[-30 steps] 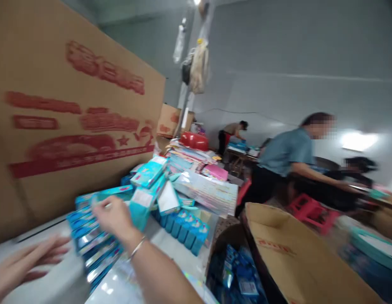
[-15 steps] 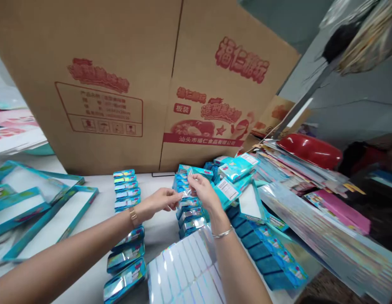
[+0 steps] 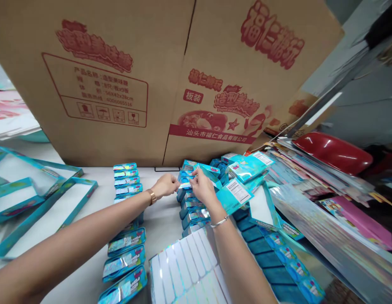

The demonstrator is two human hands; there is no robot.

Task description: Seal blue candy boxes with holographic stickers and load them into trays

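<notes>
My left hand (image 3: 166, 185) and my right hand (image 3: 201, 185) are pinched on the two ends of a small whitish strip (image 3: 185, 185). The strip lies across a small blue box in the right row of boxes (image 3: 196, 216). A left row of similar blue boxes (image 3: 128, 241) runs toward me, partly hidden by my left forearm. Below my hands, a sheet of white, shiny-edged strips (image 3: 186, 264) lies on the table.
A big cardboard box (image 3: 120, 143) stands behind the rows. Blue-edged trays (image 3: 72, 211) lie at the left. To the right are loose blue packets (image 3: 235, 194), stacked printed sheets (image 3: 322, 219) and a red bowl (image 3: 331, 152).
Both hands have moved slightly farther away, bringing the strip down across a box in the right row. The camera view has shifted, and the cardboard box looks larger.
</notes>
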